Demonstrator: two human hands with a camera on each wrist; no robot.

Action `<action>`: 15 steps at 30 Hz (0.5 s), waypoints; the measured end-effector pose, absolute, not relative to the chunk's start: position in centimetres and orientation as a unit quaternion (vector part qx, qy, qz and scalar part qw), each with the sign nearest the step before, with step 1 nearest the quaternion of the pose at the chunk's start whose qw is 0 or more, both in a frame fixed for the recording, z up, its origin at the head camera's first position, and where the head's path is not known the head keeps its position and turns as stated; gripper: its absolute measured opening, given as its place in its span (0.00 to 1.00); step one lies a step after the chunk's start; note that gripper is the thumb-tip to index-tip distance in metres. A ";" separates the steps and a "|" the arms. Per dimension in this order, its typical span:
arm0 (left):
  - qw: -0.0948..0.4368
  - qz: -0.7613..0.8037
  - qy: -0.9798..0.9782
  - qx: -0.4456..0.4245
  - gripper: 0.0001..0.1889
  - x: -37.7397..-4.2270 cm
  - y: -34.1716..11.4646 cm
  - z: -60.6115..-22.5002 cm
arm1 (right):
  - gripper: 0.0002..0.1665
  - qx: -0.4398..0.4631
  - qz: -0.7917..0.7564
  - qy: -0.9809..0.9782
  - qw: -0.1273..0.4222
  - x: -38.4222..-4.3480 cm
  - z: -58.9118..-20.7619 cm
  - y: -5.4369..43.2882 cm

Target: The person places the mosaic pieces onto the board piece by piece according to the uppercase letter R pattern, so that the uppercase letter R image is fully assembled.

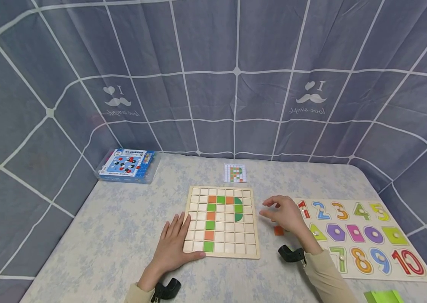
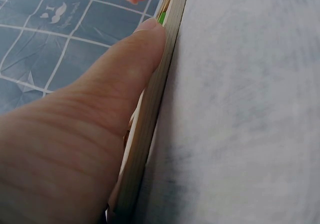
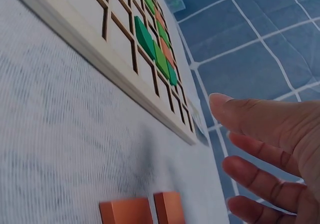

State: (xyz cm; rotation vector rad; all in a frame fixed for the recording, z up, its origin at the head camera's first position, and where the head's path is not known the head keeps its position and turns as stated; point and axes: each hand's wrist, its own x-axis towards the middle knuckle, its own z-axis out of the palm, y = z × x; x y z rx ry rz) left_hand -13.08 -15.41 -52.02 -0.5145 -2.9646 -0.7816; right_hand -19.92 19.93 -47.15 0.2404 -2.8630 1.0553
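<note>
A square wooden grid board (image 1: 232, 244) lies on the table, with orange and green square tiles and dark green rounded pieces (image 1: 238, 217) in its cells, forming a P-like outline. My left hand (image 1: 173, 242) rests at its near left corner, fingers extended by the left side and thumb (image 2: 135, 49) on the front edge. To the right of the board, my right hand (image 1: 283, 213) hovers with loosely bent fingers and a gap between thumb and fingertips, holding nothing. Beneath it lie orange tiles (image 1: 278, 230); two orange blocks (image 3: 127, 211) show in the right wrist view.
A small printed card (image 1: 235, 173) with a coloured grid pattern lies behind the board. At the right is a number and shape puzzle board (image 1: 350, 248), with a bright green object (image 1: 383, 296) nearer. A blue boxed set (image 1: 126, 165) sits back left. Grid-patterned curtains surround the table.
</note>
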 end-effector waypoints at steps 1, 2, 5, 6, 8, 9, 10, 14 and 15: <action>0.016 -0.253 -0.953 -0.166 0.60 -13.1 -15.4 -52.0 | 0.14 0.078 0.345 -0.935 0.042 -19.9 -47.1 20.2; 0.016 -0.254 -0.953 -0.166 0.59 -13.1 -15.4 -51.9 | 0.14 0.078 0.348 -0.933 0.042 -19.8 -47.1 20.4; 0.016 -0.255 -0.953 -0.165 0.59 -13.1 -15.4 -51.9 | 0.14 0.080 0.354 -0.931 0.044 -19.6 -47.1 21.0; 0.015 -0.256 -0.953 -0.165 0.59 -13.1 -15.4 -51.9 | 0.14 0.080 0.355 -0.930 0.044 -19.6 -47.1 21.2; 0.014 -0.255 -0.953 -0.164 0.59 -13.1 -15.4 -51.9 | 0.15 0.078 0.355 -0.931 0.042 -19.4 -47.1 21.5; 0.014 -0.254 -0.953 -0.164 0.60 -13.1 -15.4 -51.9 | 0.15 0.079 0.353 -0.932 0.041 -19.4 -47.1 21.7; 0.014 -0.254 -0.953 -0.164 0.60 -13.1 -15.4 -51.9 | 0.15 0.074 0.351 -0.932 0.040 -19.3 -47.2 21.8; 0.015 -0.253 -0.953 -0.164 0.60 -13.1 -15.3 -52.1 | 0.15 0.077 0.345 -0.935 0.037 -19.2 -47.3 22.1; 0.015 -0.253 -0.953 -0.164 0.60 -13.1 -15.3 -52.1 | 0.15 0.079 0.343 -0.935 0.036 -19.2 -47.4 22.2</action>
